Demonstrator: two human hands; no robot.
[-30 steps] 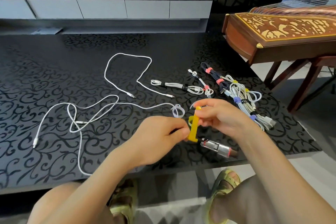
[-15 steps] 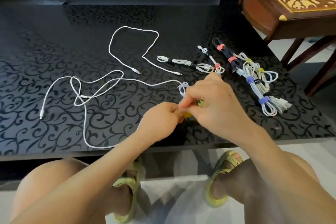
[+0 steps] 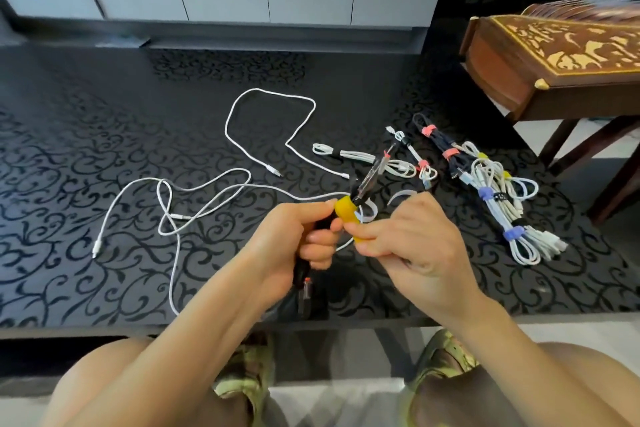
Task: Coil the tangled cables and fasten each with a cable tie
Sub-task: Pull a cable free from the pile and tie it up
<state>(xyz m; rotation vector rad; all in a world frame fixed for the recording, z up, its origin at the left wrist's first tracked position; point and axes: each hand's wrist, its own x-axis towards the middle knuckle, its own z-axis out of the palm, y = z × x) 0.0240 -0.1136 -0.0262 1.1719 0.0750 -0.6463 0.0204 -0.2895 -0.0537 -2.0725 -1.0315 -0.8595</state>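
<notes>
Black patterned table (image 3: 104,97) beneath. Your left hand (image 3: 291,246) fist-grips the dark cable (image 3: 363,185). Right hand (image 3: 412,239) fingertips pinch the yellow cable tie (image 3: 346,210), just beyond your left thumb. Pull the tail snug, 2 hands close.

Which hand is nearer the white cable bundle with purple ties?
Right. The right hand sits just left of the white cable bundle with purple ties, apart from it; the left hand lies farther left, past the right hand.
</notes>
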